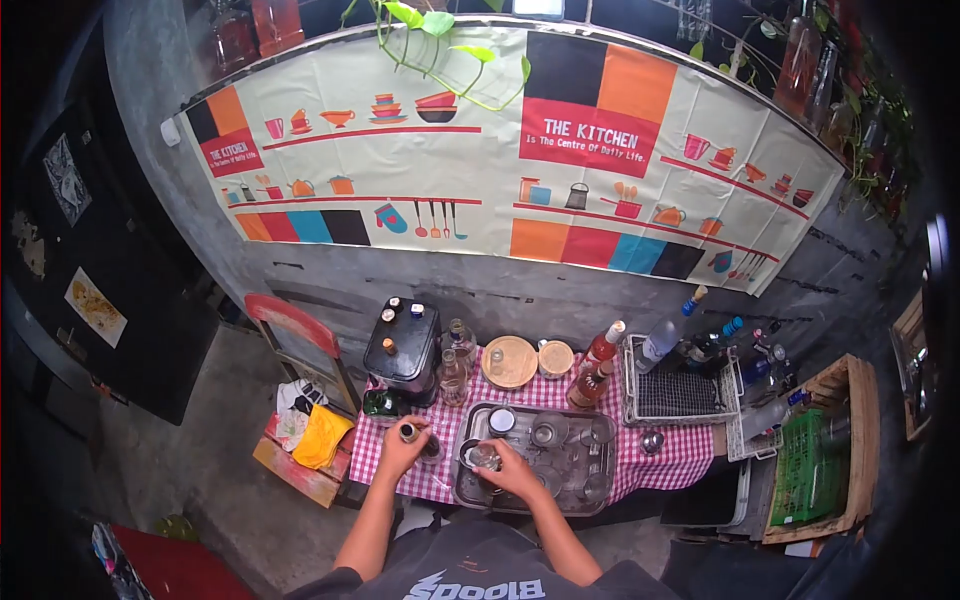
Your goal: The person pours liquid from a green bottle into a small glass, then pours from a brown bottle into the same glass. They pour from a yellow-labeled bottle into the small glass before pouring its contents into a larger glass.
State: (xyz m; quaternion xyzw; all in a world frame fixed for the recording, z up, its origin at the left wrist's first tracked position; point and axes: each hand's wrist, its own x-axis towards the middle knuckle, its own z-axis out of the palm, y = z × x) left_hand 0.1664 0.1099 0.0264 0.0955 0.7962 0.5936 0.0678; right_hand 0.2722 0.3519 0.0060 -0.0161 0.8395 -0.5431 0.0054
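My left hand (398, 455) is wrapped round the neck of a dark bottle (430, 450) at the front left of the checked cloth. A small clear glass (486, 457) is in the closed fingers of my right hand (515, 472), over the left edge of a metal tray (530, 412). Beside that glass, a dark-filled cup (468, 455) with a pale rim is partly covered. A white-rimmed cup (502, 421) and several clear glasses (548, 432) stand on the tray. Just behind my left hand lies a green bottle (382, 403).
A black container (402, 345) with small items on its lid stands at the back left, near clear bottles (452, 380). Round wooden lids (510, 362) and red bottles (590, 385) line the back. A white basket (630, 390) and green crate (808, 465) are right. A chair (300, 325) stands left.
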